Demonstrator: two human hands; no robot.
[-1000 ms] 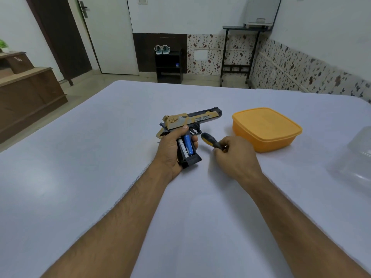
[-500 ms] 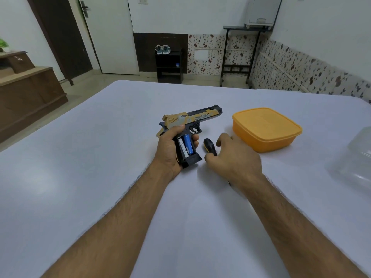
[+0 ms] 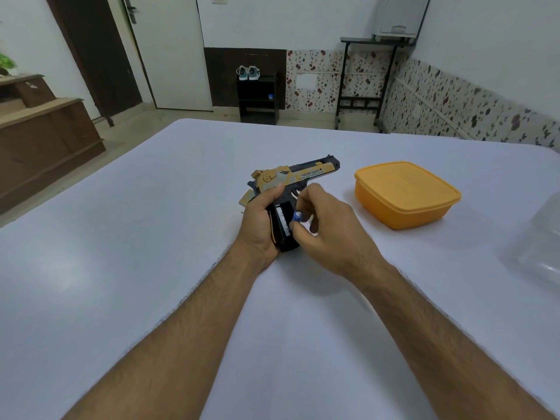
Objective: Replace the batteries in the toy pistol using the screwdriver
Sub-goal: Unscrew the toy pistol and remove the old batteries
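A toy pistol (image 3: 298,176) of hard plastic, matt black with tan-gold panels that carry a slight sheen. In its open grip sits a white battery (image 3: 281,219) with a smooth printed wrapper, and beside it a blue battery (image 3: 297,216) with a glossy wrapper. The table (image 3: 121,237) is covered in a smooth, pale, faintly reflective sheet. An orange lidded container (image 3: 406,194) looks like smooth, semi-matt plastic. At the right edge, a clear, glossy plastic container (image 3: 539,241). A brown wooden cabinet (image 3: 45,144) looks matt.
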